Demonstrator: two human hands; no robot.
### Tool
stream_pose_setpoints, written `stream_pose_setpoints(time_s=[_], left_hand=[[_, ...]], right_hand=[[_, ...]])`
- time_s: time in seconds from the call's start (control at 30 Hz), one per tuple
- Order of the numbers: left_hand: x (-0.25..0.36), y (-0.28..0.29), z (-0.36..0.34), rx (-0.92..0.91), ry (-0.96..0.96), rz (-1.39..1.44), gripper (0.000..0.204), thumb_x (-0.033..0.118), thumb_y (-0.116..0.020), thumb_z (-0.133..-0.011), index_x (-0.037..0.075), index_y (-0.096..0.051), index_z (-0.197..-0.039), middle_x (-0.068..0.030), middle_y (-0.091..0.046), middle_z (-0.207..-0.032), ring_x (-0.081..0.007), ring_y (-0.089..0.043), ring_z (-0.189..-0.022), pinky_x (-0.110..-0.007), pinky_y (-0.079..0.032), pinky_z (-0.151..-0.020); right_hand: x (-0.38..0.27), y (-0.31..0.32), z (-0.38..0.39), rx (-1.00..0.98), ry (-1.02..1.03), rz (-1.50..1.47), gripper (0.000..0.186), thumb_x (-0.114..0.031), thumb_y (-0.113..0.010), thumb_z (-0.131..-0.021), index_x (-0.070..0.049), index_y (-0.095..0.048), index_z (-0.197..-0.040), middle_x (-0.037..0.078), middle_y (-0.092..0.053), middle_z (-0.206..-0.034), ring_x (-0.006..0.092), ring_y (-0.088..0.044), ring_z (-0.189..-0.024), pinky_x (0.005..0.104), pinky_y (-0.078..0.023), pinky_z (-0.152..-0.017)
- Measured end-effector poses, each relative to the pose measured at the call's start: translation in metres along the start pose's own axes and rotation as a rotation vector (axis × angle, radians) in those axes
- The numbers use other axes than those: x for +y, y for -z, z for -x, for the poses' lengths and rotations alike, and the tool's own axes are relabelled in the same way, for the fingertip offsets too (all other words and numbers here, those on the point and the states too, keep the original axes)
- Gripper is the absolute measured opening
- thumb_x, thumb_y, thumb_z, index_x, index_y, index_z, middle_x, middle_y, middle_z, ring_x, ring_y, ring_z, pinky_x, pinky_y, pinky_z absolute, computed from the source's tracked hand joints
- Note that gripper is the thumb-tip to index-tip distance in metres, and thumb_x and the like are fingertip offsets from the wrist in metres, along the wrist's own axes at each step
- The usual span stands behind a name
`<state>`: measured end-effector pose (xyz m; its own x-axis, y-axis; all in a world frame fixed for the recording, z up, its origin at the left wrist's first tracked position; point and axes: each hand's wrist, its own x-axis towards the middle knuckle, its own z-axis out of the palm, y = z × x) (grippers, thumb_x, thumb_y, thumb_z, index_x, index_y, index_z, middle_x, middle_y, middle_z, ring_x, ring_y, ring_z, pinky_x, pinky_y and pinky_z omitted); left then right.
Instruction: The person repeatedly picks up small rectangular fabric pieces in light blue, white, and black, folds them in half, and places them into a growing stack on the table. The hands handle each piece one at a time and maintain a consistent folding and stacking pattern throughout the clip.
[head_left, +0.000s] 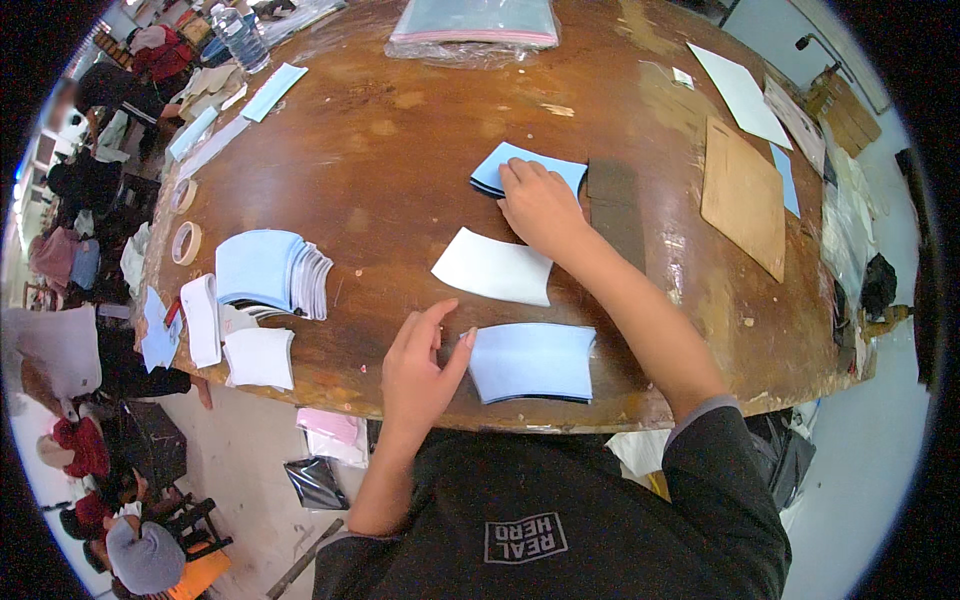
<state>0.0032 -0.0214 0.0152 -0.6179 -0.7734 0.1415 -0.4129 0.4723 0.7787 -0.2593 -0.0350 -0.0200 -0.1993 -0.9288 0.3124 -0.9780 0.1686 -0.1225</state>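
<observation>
Head: curved, layered blue stack (532,362)

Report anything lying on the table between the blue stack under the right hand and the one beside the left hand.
A white piece lies between the far stack and the near stack, its right end close to the right hand. Nothing visible separates that hand from the far stack.

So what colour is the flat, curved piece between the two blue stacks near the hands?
White; the flat, curved piece shows best in the head view.
</observation>
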Motion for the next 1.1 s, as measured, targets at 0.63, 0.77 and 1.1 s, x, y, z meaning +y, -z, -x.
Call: stream_pose_setpoints(time_s=[0.63, 0.77, 1.1], left_hand=[[-0.001, -0.003, 0.002, -0.070, -0.062, 0.095, 0.034, 0.011, -0.076, -0.084, 0.006, -0.067, -0.116, -0.0041, -0.047, -0.076, -0.0139, -0.044, -0.060, -0.029, -0.039, -0.056], [0.001, -0.004, -0.002, -0.106, -0.091, 0.084, 0.038, 0.013, -0.076, -0.084, 0.006, -0.065, -0.119, -0.0073, -0.052, -0.087, -0.0170, -0.051, -0.071, -0.031, -0.045, -0.066], [0.012, 0.004, -0.017, -0.067, -0.225, 0.224, 0.038, 0.010, -0.075, -0.085, 0.003, -0.063, -0.120, -0.0137, -0.064, -0.114, -0.0239, -0.063, -0.098, -0.034, -0.051, -0.082]], right_hand=[[-0.010, -0.004, 0.009, -0.166, 0.158, 0.178, 0.015, -0.009, -0.062, -0.081, -0.001, -0.065, -0.093, 0.013, -0.068, -0.105, 0.0286, -0.068, -0.093, 0.0390, -0.056, -0.074], [0.000, 0.000, 0.011, 0.064, 0.110, -0.007, 0.010, -0.009, -0.066, -0.081, -0.004, -0.064, -0.089, 0.013, -0.068, -0.097, 0.0315, -0.067, -0.089, 0.0412, -0.055, -0.073], [-0.059, 0.095, 0.098, -0.046, 0.121, -0.733, 0.018, -0.012, -0.068, -0.086, -0.004, -0.066, -0.102, 0.014, -0.066, -0.087, 0.0371, -0.066, -0.086, 0.0454, -0.052, -0.075]])
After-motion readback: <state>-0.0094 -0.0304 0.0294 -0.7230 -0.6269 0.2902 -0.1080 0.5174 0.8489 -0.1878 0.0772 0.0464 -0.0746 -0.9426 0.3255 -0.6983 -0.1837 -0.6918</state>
